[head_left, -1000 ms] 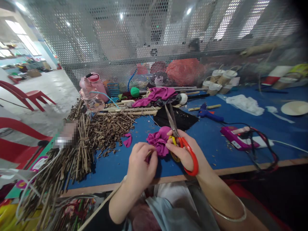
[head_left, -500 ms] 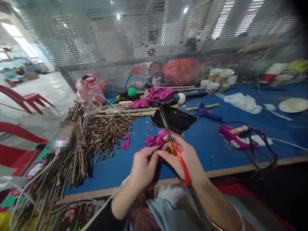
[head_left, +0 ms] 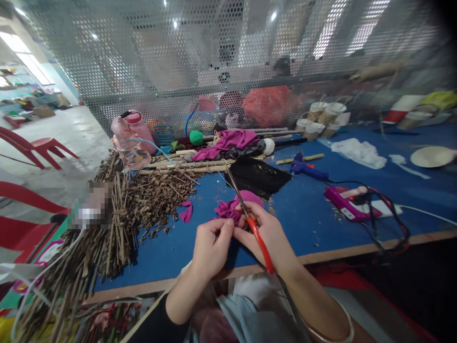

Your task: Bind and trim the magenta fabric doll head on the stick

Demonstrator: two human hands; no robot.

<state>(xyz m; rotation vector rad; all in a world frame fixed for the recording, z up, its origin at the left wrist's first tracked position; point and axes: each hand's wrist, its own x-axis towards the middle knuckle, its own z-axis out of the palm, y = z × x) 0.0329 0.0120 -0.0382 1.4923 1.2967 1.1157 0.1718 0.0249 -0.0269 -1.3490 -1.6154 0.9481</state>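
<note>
Both my hands meet over the front of the blue table (head_left: 164, 259). My left hand (head_left: 211, 247) pinches the near edge of a bunched magenta cloth (head_left: 228, 208) between thumb and fingers. In my right hand (head_left: 270, 237) are red-handled scissors (head_left: 259, 240), their blades pointing up and away to the left. The right fingertips also touch the cloth, close to the left thumb. A small magenta scrap (head_left: 186, 211) lies to the left of the hands. Behind them rests a black cloth (head_left: 260, 177).
Bundled dry twigs (head_left: 121, 228) and crumbled dry leaves (head_left: 160, 197) cover the left side. A blue glue gun (head_left: 309, 167) and a magenta power strip (head_left: 352, 205) with cables lie right. A pink water jug (head_left: 134, 143) stands before the perforated metal screen (head_left: 171, 62).
The scissors have swung in my right hand, their tips shifting left and their handles slightly up and left. My left hand keeps its pinch on the cloth.
</note>
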